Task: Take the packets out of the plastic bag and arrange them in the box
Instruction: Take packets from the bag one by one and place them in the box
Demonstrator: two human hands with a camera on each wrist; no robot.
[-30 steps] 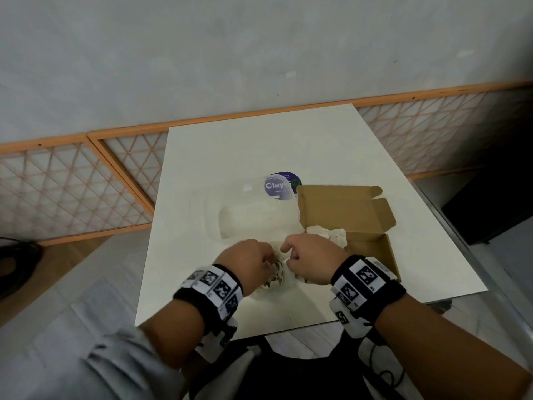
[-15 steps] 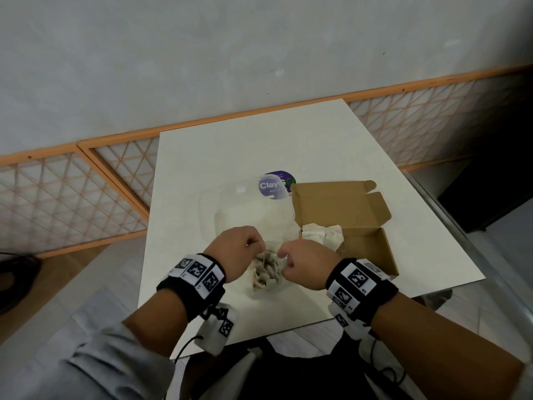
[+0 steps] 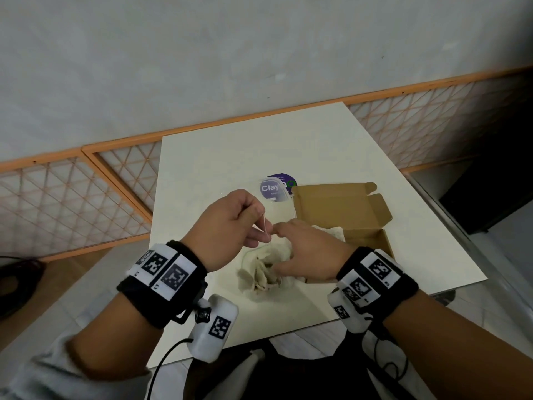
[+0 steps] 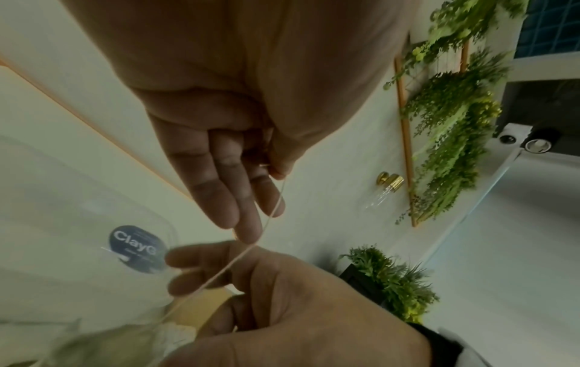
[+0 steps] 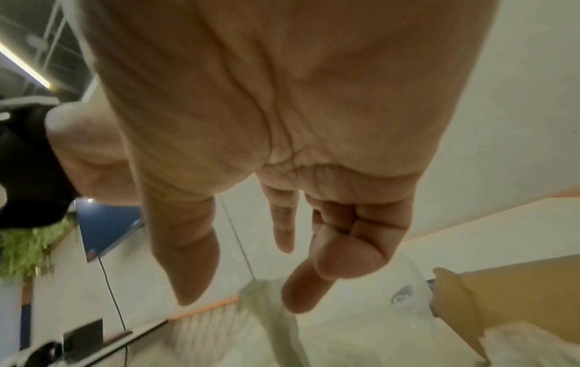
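A clear plastic bag (image 3: 253, 284) with a purple "Clay" sticker (image 3: 273, 187) lies on the white table (image 3: 219, 168), its neck bunched up near me. My left hand (image 3: 264, 226) is lifted above the bag and pinches a thin pale string (image 4: 267, 218) between thumb and forefinger; the string runs taut down to the neck. My right hand (image 3: 277, 248) hovers over the bunched neck (image 5: 267, 310), which lies between the thumb and a straight finger touching it; two fingers are curled. To the right stands the open brown cardboard box (image 3: 340, 209) with a white packet (image 3: 331, 233) in it.
The table's near edge lies just under my wrists. An orange-framed lattice rail (image 3: 72, 197) runs behind and to the left of the table, below a grey wall. A dark object (image 3: 490, 197) stands on the floor to the right.
My left hand has risen and moved away from the bag's neck, drawing the string taut. The right hand has stayed at the neck, its fingers looser than before.
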